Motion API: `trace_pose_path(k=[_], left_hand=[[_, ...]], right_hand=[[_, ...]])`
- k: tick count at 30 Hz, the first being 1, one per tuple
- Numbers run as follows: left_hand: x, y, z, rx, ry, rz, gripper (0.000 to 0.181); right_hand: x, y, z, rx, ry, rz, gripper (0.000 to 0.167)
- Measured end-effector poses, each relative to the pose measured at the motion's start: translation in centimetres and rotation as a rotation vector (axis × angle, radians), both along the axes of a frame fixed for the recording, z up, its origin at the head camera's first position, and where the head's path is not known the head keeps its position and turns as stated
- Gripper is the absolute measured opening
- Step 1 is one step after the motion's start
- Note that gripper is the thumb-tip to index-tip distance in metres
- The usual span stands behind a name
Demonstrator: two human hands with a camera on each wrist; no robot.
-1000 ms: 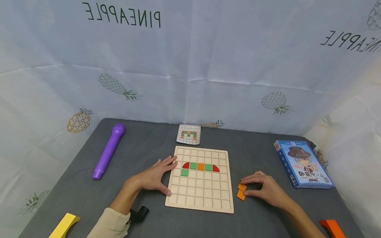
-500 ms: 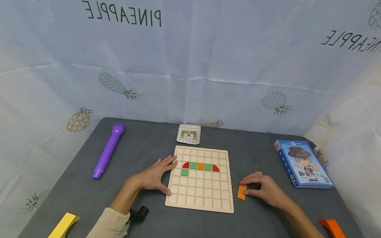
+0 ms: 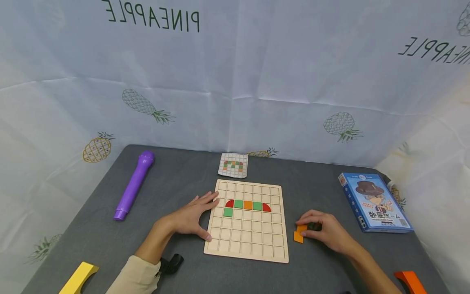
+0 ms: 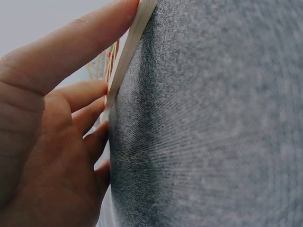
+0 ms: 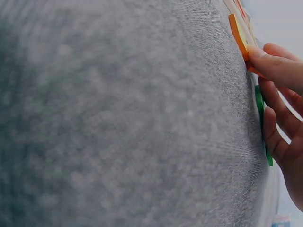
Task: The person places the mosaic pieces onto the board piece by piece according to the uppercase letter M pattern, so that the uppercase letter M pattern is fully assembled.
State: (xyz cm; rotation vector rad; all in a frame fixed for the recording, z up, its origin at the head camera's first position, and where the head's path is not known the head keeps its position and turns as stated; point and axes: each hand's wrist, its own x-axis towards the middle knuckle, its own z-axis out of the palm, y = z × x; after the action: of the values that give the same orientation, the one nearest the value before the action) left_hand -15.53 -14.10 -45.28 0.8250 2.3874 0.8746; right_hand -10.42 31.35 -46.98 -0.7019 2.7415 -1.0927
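A wooden grid board (image 3: 244,241) lies on the table with green, orange and red pieces set in its cells. My left hand (image 3: 187,216) rests along the board's left edge, fingers spread and fairly straight, the thumb at the near corner. To the right of the board, my right hand (image 3: 327,230) pinches an orange tile (image 3: 302,228) between thumb and fingers. Another orange tile (image 3: 298,237) lies against it on the near side. Green tiles (image 5: 259,100) lie under the right hand's other fingers, mostly hidden in the head view.
Behind the board lies a pattern card (image 3: 233,165). A purple microphone-shaped tube (image 3: 134,185) is at left, a blue game box (image 3: 376,202) at right. A yellow arched block (image 3: 78,277) and an orange arched block (image 3: 411,281) sit near the front corners.
The orange tiles have shifted against each other under my right fingers, the far one now further right. Dark green has come into sight under that hand. My left hand and the board stay still.
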Motion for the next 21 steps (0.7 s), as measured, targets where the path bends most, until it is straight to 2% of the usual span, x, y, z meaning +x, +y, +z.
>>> trace_pose_path(k=[5, 14, 21], left_hand=[[0.05, -0.04, -0.05, 0.004, -0.011, 0.003, 0.116], [0.08, -0.06, -0.02, 0.005, -0.006, 0.004, 0.116], [0.06, -0.06, -0.24, -0.003, -0.01, 0.003, 0.115]], right_hand=[[-0.18, 0.03, 0.04, -0.002, 0.006, 0.013, 0.021], [-0.22, 0.05, 0.26, 0.034, -0.021, -0.018, 0.026], [-0.31, -0.43, 0.5, -0.047, 0.029, -0.046, 0.016]])
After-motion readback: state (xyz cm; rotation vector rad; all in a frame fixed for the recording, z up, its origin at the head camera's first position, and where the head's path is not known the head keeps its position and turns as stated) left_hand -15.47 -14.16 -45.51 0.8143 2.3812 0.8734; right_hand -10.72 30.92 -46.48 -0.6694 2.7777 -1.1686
